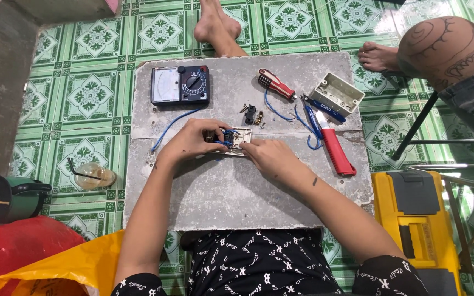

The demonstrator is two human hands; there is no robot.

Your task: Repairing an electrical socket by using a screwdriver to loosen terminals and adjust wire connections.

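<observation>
Both my hands meet over a white switch plate (239, 138) lying back-up on a grey stone slab (231, 192). My left hand (193, 140) grips the plate's left side, fingers curled around blue wires (227, 137) at its back. My right hand (270, 156) holds the plate's right lower edge. A blue wire (171, 121) runs from under my left hand toward an analog multimeter (180, 85) at the slab's far left.
On the slab lie a red-handled screwdriver (275, 83), a white junction box (336, 94), a red utility knife (337, 151), a blue tool (325, 108) and small screws (250, 114). A yellow toolbox (415, 219) stands right. Another person's feet (218, 24) and knee (448, 49) are beyond.
</observation>
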